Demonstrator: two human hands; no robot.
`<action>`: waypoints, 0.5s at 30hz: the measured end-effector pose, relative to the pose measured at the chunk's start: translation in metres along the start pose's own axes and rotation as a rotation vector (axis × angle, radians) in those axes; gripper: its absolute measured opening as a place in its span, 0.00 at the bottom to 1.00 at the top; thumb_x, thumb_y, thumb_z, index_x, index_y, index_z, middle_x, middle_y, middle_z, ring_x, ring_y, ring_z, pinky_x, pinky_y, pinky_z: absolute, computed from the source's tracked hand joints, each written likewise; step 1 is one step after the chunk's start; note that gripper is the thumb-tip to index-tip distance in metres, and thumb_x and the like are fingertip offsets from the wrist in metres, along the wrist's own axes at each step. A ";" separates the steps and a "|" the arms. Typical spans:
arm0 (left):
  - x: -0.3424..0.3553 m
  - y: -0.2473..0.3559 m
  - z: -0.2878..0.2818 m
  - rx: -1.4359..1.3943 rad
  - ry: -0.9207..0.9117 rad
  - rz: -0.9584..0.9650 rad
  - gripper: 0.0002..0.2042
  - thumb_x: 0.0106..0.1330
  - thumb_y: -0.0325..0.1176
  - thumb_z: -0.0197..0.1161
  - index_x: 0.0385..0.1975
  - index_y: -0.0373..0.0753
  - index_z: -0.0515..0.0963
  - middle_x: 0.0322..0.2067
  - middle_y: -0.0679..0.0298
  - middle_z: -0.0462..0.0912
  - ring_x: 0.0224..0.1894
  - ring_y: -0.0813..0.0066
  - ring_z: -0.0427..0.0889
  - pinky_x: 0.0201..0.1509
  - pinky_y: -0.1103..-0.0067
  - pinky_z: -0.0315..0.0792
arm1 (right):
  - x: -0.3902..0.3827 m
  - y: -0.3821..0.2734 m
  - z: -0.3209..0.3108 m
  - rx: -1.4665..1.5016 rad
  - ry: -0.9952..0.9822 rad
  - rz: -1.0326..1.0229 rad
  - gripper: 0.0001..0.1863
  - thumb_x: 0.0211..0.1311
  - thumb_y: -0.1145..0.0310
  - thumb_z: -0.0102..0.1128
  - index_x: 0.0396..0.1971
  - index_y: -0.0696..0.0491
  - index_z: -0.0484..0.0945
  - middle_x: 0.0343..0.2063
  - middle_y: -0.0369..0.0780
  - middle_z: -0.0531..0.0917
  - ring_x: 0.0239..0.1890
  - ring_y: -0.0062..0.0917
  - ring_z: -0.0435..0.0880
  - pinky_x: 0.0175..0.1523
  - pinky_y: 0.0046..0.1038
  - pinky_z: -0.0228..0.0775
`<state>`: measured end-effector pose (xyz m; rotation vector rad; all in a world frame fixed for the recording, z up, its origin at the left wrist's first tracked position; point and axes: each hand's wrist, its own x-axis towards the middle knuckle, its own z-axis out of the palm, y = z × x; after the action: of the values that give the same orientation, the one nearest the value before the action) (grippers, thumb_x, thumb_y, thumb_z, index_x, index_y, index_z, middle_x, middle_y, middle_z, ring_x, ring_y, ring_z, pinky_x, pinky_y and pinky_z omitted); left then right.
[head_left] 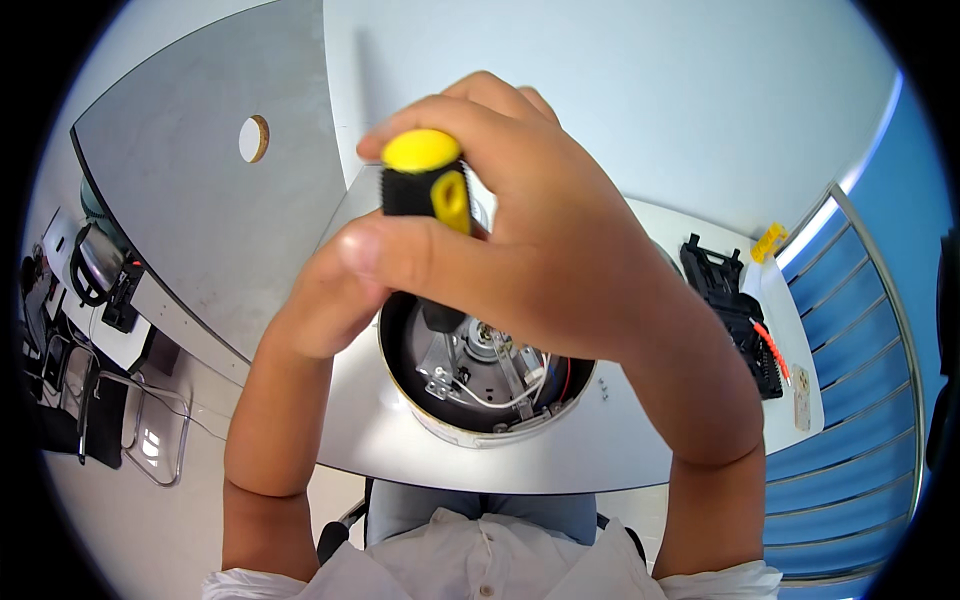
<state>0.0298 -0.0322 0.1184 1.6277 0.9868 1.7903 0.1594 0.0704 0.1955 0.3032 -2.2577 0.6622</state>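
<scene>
My right hand grips a yellow-and-black screwdriver from above, fingers curled around the handle. My left hand is closed behind it, against the lower part of the screwdriver, its fingertips hidden by the right hand. The shaft points down into a round appliance housing with a dark inner wall, near a small metal bracket. Inside are a central metal disc, wires and other fittings. The housing lies on a white table, its back part covered by my hands.
An open black tool case and an orange flexible shaft lie at the table's right, with small screws beside the housing. A grey panel stands left, a metal railing right. A kettle and chairs are at far left.
</scene>
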 end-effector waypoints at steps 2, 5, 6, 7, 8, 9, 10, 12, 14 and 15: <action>0.007 -0.008 -0.003 -0.181 -0.217 0.037 0.23 0.57 0.46 0.64 0.44 0.33 0.74 0.44 0.60 0.77 0.47 0.73 0.76 0.51 0.76 0.69 | -0.003 -0.002 -0.003 -0.084 0.025 -0.033 0.21 0.48 0.59 0.63 0.32 0.63 0.76 0.28 0.45 0.73 0.33 0.37 0.70 0.41 0.32 0.65; 0.019 -0.014 -0.003 -0.293 -0.333 0.024 0.21 0.56 0.43 0.65 0.42 0.33 0.74 0.39 0.59 0.78 0.41 0.74 0.76 0.45 0.78 0.69 | 0.001 -0.013 -0.012 -0.019 0.044 -0.037 0.20 0.48 0.63 0.61 0.36 0.65 0.74 0.27 0.48 0.74 0.33 0.38 0.71 0.40 0.33 0.67; 0.020 -0.013 -0.005 -0.276 -0.299 0.012 0.20 0.55 0.42 0.65 0.41 0.33 0.74 0.38 0.59 0.78 0.39 0.74 0.76 0.43 0.79 0.69 | 0.004 -0.010 -0.005 -0.008 0.125 -0.176 0.19 0.48 0.66 0.60 0.37 0.66 0.74 0.27 0.48 0.75 0.34 0.39 0.73 0.40 0.33 0.67; 0.021 -0.011 -0.008 -0.243 -0.249 0.002 0.19 0.55 0.41 0.65 0.40 0.33 0.74 0.37 0.58 0.78 0.37 0.74 0.76 0.41 0.80 0.70 | 0.008 -0.008 0.002 0.003 0.207 -0.316 0.19 0.49 0.69 0.59 0.38 0.66 0.73 0.27 0.49 0.76 0.35 0.40 0.74 0.40 0.33 0.68; 0.022 -0.010 -0.014 -0.202 -0.202 -0.004 0.19 0.55 0.40 0.65 0.40 0.33 0.73 0.35 0.58 0.78 0.35 0.75 0.76 0.38 0.80 0.70 | 0.006 -0.012 0.000 -0.034 0.187 -0.306 0.18 0.50 0.70 0.57 0.39 0.66 0.72 0.28 0.49 0.77 0.35 0.40 0.75 0.41 0.34 0.69; 0.023 -0.010 -0.019 -0.170 -0.163 -0.003 0.18 0.54 0.39 0.65 0.39 0.33 0.73 0.34 0.57 0.78 0.32 0.75 0.76 0.36 0.81 0.70 | 0.005 -0.016 -0.002 -0.078 0.161 -0.295 0.17 0.51 0.71 0.56 0.40 0.66 0.72 0.29 0.49 0.78 0.35 0.40 0.76 0.42 0.34 0.69; 0.023 -0.009 -0.023 -0.144 -0.138 0.002 0.17 0.54 0.38 0.65 0.38 0.33 0.73 0.32 0.57 0.78 0.30 0.75 0.76 0.34 0.82 0.70 | 0.004 -0.020 -0.003 -0.121 0.137 -0.285 0.17 0.53 0.72 0.54 0.41 0.66 0.71 0.29 0.49 0.79 0.35 0.40 0.78 0.42 0.35 0.70; 0.021 0.002 -0.021 -0.137 -0.130 0.006 0.16 0.53 0.35 0.65 0.37 0.34 0.73 0.30 0.56 0.78 0.26 0.76 0.76 0.30 0.83 0.70 | 0.004 -0.026 -0.007 -0.146 0.122 -0.212 0.19 0.55 0.69 0.54 0.44 0.65 0.70 0.30 0.47 0.79 0.37 0.36 0.78 0.44 0.35 0.69; 0.029 0.016 0.003 -0.320 -0.250 -0.017 0.15 0.52 0.33 0.66 0.36 0.34 0.73 0.27 0.55 0.79 0.22 0.77 0.76 0.26 0.85 0.71 | 0.000 -0.020 -0.016 0.003 0.165 -0.082 0.22 0.57 0.64 0.54 0.48 0.62 0.69 0.34 0.46 0.78 0.40 0.32 0.76 0.47 0.33 0.67; 0.041 0.025 0.024 -0.498 -0.346 -0.101 0.13 0.52 0.32 0.65 0.34 0.34 0.72 0.24 0.55 0.78 0.17 0.79 0.74 0.21 0.87 0.69 | -0.006 -0.012 -0.027 0.104 0.206 0.000 0.24 0.58 0.60 0.53 0.49 0.61 0.68 0.37 0.44 0.77 0.42 0.29 0.75 0.49 0.31 0.66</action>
<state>0.0497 -0.0109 0.1634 1.4654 0.4146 1.4674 0.1847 0.0751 0.2113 0.2722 -2.0316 0.7764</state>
